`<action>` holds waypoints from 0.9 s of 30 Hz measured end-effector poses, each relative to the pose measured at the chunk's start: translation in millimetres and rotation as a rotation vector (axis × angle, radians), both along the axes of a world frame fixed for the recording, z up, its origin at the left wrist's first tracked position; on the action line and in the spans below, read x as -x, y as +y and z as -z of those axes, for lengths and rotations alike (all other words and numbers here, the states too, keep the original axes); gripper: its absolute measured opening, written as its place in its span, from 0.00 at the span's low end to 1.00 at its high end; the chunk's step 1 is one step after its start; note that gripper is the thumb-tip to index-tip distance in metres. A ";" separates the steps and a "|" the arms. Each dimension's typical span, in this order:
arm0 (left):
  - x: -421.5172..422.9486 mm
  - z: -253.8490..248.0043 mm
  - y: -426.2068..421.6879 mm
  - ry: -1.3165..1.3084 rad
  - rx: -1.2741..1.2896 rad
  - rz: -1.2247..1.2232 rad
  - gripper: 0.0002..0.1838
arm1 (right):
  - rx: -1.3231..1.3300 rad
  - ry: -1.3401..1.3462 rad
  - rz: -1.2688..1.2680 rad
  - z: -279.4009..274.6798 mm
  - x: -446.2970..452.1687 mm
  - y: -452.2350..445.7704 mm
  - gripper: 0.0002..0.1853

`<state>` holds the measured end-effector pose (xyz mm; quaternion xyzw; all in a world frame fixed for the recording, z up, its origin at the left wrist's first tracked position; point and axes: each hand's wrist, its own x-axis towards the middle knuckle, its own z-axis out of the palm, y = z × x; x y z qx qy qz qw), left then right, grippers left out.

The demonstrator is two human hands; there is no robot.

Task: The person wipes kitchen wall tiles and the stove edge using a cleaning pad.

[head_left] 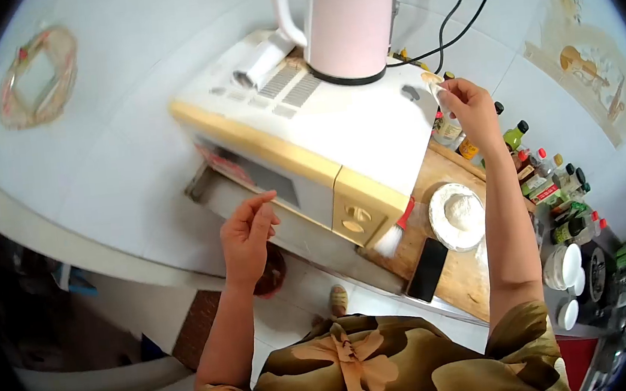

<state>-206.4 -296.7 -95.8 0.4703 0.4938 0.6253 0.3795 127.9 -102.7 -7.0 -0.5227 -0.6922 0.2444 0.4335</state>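
Observation:
My right hand [474, 110] is over the back right corner of the white and yellow microwave oven [357, 142]. Its thumb and fingers pinch a small white piece [436, 90] whose kind I cannot make out. A small dark patch [410, 93] shows on the oven top nearby. In front of the oven door, my left hand [247, 236] hovers with loosely bent fingers and holds nothing that I can see. On the oven top stand a pink kettle [353, 22] with a white handle and a white cylindrical object [264, 58] lying on its side.
Right of the oven, a wooden board [461, 287] holds a bowl of white powder [460, 216], a black phone [427, 270] and a red-handled brush [398, 234]. Several sauce bottles [544, 173] line the wall. A black cord [455, 31] runs behind the kettle; white bowls [563, 268] stand farther right.

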 end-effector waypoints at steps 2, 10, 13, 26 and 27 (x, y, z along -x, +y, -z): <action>1.6 -29.3 23.1 0.053 -0.038 0.002 0.12 | -0.022 0.049 0.039 -7.7 -1.0 8.2 0.09; 17.3 -73.3 99.4 0.276 -0.173 -0.033 0.13 | -0.120 -0.484 0.034 9.7 29.9 31.7 0.11; 14.9 -76.0 130.7 0.292 -0.156 0.040 0.12 | -0.218 -0.619 0.147 14.2 32.1 43.8 0.09; 46.5 -61.9 183.6 0.399 -0.233 0.231 0.10 | -0.104 -0.582 0.289 11.0 50.4 38.8 0.08; 46.5 -65.9 180.6 0.418 -0.219 0.281 0.10 | -0.132 -0.605 0.259 8.2 55.3 28.9 0.08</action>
